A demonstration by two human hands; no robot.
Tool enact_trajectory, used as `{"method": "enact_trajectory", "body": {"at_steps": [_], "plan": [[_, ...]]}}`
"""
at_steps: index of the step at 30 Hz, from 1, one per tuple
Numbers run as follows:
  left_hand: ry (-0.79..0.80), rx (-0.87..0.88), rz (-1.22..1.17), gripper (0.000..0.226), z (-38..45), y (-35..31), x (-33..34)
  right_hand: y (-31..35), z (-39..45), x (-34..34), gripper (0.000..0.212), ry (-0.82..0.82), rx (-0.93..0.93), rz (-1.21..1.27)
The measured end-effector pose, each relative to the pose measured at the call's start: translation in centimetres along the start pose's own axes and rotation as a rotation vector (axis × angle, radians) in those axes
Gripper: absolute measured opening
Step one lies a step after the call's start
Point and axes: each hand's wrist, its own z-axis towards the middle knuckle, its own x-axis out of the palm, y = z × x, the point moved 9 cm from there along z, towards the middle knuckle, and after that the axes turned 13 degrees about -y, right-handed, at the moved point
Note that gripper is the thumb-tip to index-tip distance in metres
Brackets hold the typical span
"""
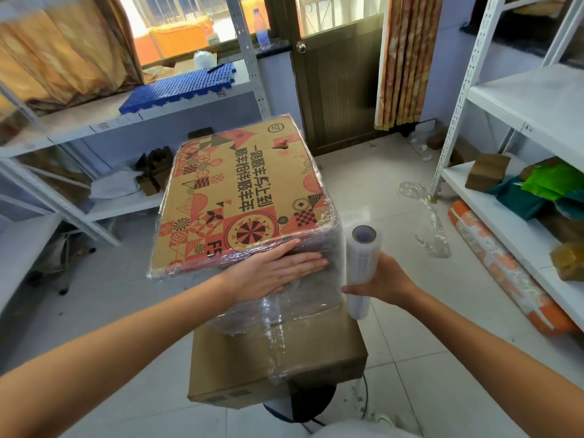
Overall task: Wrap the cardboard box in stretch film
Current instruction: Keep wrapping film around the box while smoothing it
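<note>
Cardboard box (pixel 240 197), printed in red and black, sat tilted on top of a plain brown carton (pixel 316 352), which seemed to serve as a stand so the film could pass under its edges. Clear stretch film already covered its top and the side facing the person, wrinkled most at the near corner.

At that near side of the box, the left hand (pixel 271 270) lay flat with fingers straight and together, pressing the film against the cardboard, probably to smooth it and to keep the box from turning.

Just beside the box's near right corner, the right hand (pixel 382 282) curled its fingers round the lower part of the film roll (pixel 361 263), held upright and close to the box, likely to keep the film taut for the next pass.

Well away from the box on the right, a crumpled film scrap (pixel 429 222) lay on the floor tiles near a white shelf rack (pixel 518 121).
</note>
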Motion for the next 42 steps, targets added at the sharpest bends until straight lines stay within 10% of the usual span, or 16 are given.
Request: {"method": "enact_trajectory", "body": {"at_steps": [20, 26, 31, 42], "plan": [[-0.057, -0.239, -0.164, 0.069, 0.5, 2.5, -0.9, 0.2, 3.9, 0.3, 0.059, 0.170, 0.056, 0.198], [0.037, 0.230, -0.150, 0.046, 2.6, -6.3, -0.6, -1.2, 3.8, 0.0, 0.049, 0.176, 0.105, 0.284], [0.213, 0.299, 0.109, 0.086, 1.8, -6.7, 3.0, -1.7, 3.5, -0.1, 0.047, 0.146, 0.142, 0.308], [0.164, 0.254, 0.081, 0.081, 5.1, -5.3, 2.1, -0.6, 3.6, 0.6, 0.037, 0.353, 0.145, 0.272]]}}
